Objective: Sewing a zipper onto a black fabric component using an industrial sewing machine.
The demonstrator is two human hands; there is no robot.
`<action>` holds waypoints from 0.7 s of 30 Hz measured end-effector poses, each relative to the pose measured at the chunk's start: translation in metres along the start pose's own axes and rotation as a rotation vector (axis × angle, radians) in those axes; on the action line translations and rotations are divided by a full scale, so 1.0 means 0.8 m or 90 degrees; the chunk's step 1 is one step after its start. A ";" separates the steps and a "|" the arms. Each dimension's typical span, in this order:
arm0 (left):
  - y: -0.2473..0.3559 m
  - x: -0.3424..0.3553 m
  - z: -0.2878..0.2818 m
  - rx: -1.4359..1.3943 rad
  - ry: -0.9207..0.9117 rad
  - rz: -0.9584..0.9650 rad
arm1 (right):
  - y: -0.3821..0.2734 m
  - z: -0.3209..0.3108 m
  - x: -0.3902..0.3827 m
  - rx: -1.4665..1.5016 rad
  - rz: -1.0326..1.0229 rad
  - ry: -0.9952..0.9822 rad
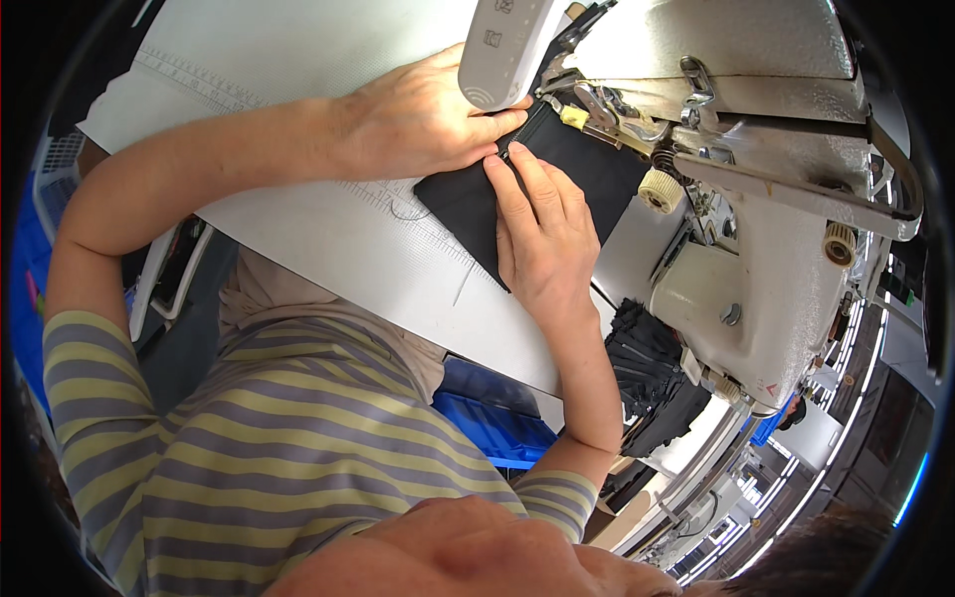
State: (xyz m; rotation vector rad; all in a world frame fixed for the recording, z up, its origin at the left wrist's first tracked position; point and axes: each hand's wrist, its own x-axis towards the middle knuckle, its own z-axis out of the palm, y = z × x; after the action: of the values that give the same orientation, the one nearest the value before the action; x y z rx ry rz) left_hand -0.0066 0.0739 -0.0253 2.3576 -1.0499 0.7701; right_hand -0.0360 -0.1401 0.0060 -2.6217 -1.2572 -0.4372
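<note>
A piece of black fabric (pixel 599 177) with a zipper strip (pixel 527 124) lies under the presser foot area of a white sewing machine (pixel 726 259). My left hand (pixel 428 124) rests on the upper left of the fabric, fingers stretched toward the foot, partly hidden by a white overhead housing (pixel 502 50). My right hand (pixel 537 229) lies lower right of it, fingertips pressing on the fabric beside the zipper. A small yellow piece (pixel 573 116) sits by the foot. The needle itself cannot be made out.
The white worktop (pixel 249 219) has printed ruler scales and a loose thread. A pile of black pieces (pixel 642 368) sits right of my right forearm. Blue bins (pixel 477 408) show below the worktop edge. Another person (pixel 791 413) is partly visible far right.
</note>
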 end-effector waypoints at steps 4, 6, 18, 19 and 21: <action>-0.003 -0.002 0.000 -0.019 0.005 0.015 | 0.006 0.005 0.004 -0.016 -0.019 0.045; -0.001 -0.001 -0.001 -0.023 0.011 0.010 | 0.008 0.007 0.005 -0.023 -0.013 0.051; -0.006 0.002 -0.009 -0.047 -0.023 0.029 | 0.020 -0.004 -0.009 0.355 0.351 0.148; -0.008 0.002 -0.009 -0.049 -0.027 0.020 | 0.025 -0.013 -0.001 0.553 0.526 0.119; -0.012 0.003 -0.008 -0.051 -0.029 0.013 | 0.042 -0.024 0.011 0.749 0.699 0.084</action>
State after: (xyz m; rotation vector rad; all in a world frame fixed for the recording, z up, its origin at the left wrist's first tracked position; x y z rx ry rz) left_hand 0.0001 0.0822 -0.0207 2.3106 -1.1037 0.6713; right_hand -0.0077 -0.1603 0.0254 -1.7399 0.1597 0.2718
